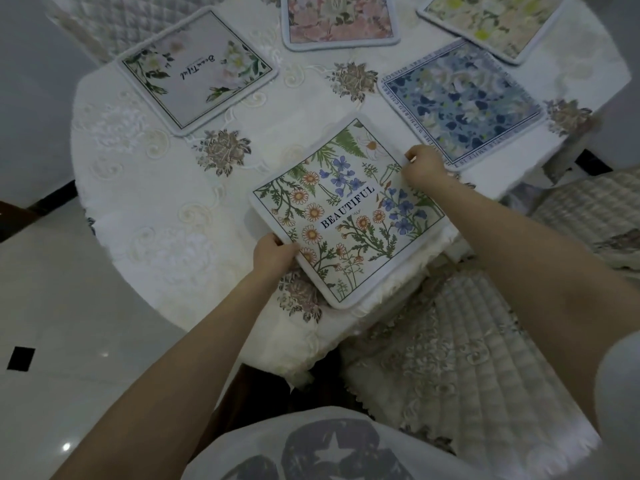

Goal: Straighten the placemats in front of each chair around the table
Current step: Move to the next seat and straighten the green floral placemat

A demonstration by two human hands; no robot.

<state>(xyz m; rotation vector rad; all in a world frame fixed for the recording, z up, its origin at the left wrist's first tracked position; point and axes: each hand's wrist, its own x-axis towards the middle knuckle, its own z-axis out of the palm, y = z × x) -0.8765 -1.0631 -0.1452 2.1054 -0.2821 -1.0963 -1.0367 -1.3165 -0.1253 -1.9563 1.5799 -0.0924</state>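
While the daisy placemat [349,216] lies tilted at the near edge of the desk [145,188], it is held at two opposite sides. Its left border is pinched by the left hand [273,254], thumb on top; its far right corner is clamped by the right hand [424,168]. One near corner is set just at the rim of the desk, above the quilted chair seat [457,341]. The blue placemat [460,98] is found just beside the right hand, nearly touching. Bare tablecloth is left open to the left, up to the white placemat [197,69]. Two further placemats [339,20] are seen at the far edge.
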